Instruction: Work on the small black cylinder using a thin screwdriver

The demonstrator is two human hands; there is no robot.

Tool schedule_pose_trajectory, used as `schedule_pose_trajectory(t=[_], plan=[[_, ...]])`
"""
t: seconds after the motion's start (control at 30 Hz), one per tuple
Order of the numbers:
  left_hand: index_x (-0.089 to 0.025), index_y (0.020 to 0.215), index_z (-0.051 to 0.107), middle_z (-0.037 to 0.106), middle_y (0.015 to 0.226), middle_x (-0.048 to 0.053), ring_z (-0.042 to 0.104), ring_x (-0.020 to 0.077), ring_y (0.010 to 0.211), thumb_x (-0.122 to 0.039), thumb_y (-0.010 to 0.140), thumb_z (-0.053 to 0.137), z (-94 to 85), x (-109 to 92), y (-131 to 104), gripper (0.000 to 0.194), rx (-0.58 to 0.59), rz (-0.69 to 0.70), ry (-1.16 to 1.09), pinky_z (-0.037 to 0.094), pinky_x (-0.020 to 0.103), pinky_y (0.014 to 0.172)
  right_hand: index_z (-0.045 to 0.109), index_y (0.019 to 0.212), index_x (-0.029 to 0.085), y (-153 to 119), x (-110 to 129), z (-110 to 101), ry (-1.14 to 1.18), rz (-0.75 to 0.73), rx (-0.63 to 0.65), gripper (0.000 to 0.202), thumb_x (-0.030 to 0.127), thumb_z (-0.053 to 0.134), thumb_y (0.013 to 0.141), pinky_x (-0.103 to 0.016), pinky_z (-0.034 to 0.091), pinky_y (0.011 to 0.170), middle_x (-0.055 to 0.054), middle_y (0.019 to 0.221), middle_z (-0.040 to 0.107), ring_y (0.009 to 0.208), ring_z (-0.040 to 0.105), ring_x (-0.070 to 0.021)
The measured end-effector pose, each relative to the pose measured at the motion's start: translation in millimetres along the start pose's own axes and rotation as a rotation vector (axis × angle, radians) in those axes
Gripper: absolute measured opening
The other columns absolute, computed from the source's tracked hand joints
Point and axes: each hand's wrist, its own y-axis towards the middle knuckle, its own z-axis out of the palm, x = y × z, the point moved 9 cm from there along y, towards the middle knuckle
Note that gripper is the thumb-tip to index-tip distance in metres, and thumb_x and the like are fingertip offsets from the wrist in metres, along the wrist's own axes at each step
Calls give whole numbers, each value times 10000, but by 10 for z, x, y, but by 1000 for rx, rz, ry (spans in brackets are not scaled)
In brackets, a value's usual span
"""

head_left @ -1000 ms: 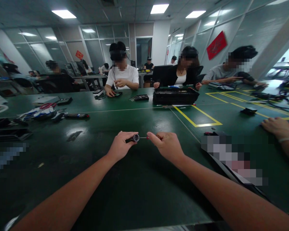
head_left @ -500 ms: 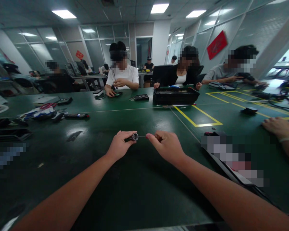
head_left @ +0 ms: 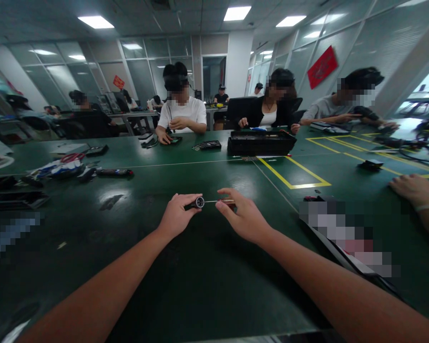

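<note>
My left hand (head_left: 177, 214) grips a short dark cylinder (head_left: 199, 202) between thumb and fingers, just above the green table. Its round, silver-rimmed end faces me, and small parts inside that end are too small to make out. From the right, the thin metal shaft of a screwdriver (head_left: 227, 201) reaches the cylinder's side. My right hand (head_left: 245, 212) holds the screwdriver's brownish handle loosely, thumb against it and index finger lifted and stretched out. The exact spot where the tip meets the cylinder is hidden.
A long black housing (head_left: 260, 143) stands across the table (head_left: 200, 295). Cables and tools (head_left: 62, 166) lie in a pile to the left. Right of my arm is a partly blurred dark object (head_left: 343, 238), with another person's hand (head_left: 416, 190) beyond it. Several people sit opposite.
My right fingers have loosened from a closed grip; the index finger is now raised and the screwdriver handle shows. My left hand and the cylinder have hardly moved.
</note>
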Motion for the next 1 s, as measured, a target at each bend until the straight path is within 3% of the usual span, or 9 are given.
schedule_pose_trajectory(t=[0.1,0.2,0.37,0.6,0.7,0.77,0.87,1.0], plan=[[-307,1212,684,693,1259,27,599,246,1222,-172,825,743,12,-29,-1,414,14,-5,3,214,595,1184,693,1097,221,17,-52,-16,-47,26,-14,418,472,366,1032,-311,426,609,-15,716,680,638,636,-182],[-308,1219,677,685,1274,24,592,237,1237,-167,833,732,10,-58,-6,415,17,-5,11,199,590,1190,730,963,227,40,-69,-36,-83,24,-39,448,452,350,1038,-311,419,631,-29,769,706,687,652,-187],[-319,1216,679,684,1276,23,589,246,1240,-177,829,730,39,-63,-24,416,48,-20,35,168,609,1193,672,1184,228,29,-64,-47,-44,76,-38,320,361,444,1003,-293,395,565,-23,835,727,621,613,-167],[-330,1214,679,686,1272,19,593,252,1229,-187,834,721,59,-92,-24,409,61,-1,45,172,618,1184,621,1048,229,9,-29,-59,-2,12,-38,188,338,480,987,-283,376,547,11,717,636,587,551,-152],[-323,1208,684,688,1269,26,596,255,1227,-191,834,718,28,-71,-17,398,40,-8,44,177,614,1184,595,1032,233,0,-1,-28,27,-27,-10,120,274,504,966,-285,415,583,0,788,656,647,584,-154],[-313,1209,685,688,1268,33,595,253,1227,-197,837,715,-2,-57,-16,391,19,-5,42,182,608,1184,587,1064,230,-3,18,-13,47,-35,5,133,243,527,946,-298,452,644,-22,877,683,734,626,-166],[-313,1221,678,688,1269,36,592,251,1229,-217,850,703,-4,-56,-24,384,24,7,50,178,615,1183,573,1187,229,7,-21,0,72,25,21,260,342,545,955,-317,464,662,-37,896,702,756,647,-186],[-331,1231,671,685,1273,24,589,250,1223,-228,861,688,62,-87,-42,385,66,23,64,147,637,1186,609,1176,230,28,-82,-90,38,76,-68,331,417,385,1019,-334,436,651,-45,879,712,723,644,-196]])
